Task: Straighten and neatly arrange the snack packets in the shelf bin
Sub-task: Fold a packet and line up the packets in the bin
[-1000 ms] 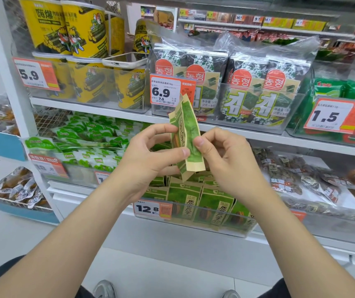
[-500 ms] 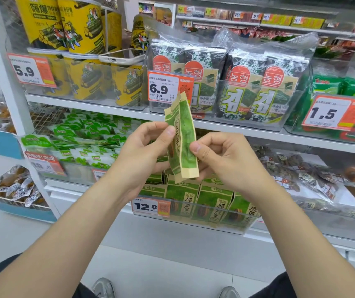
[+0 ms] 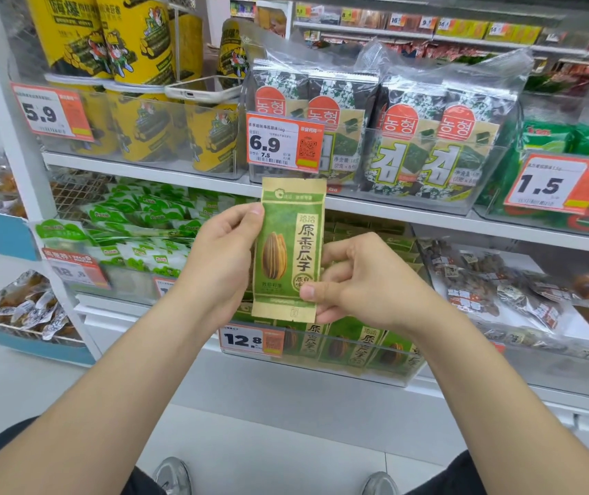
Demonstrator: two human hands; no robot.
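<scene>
1. The left hand (image 3: 221, 259) pinches the packet's upper left edge, with the thumb on the front and the other fingers curled behind it. That grip looks firm enough. Squeezing harder would likely crease the paper face, so a light hold is best.
2. The packet (image 3: 287, 250) is upright in the air between both hands, with its printed face toward the person. It is above the bin and not yet in it. It looks flat and unfolded, so the straightening seems about done, and the step now is to seat it.
3. The right hand (image 3: 364, 280) pinches the lower right corner, thumb on the front and fingers curled behind. This hand should guide the bottom edge down first, since it sits nearest the bin.
4. The packets in the bin (image 3: 368, 346) stand in a front row with their faces outward, leaning a little. The held packet should match their facing and tilt. A gap for it is hard to make out from here, so one may need opening with a finger.
5. The bin (image 3: 325, 376) has a clear front wall. Lower the packet behind that wall, not onto its rim, and let go only once it stands by itself.
</scene>
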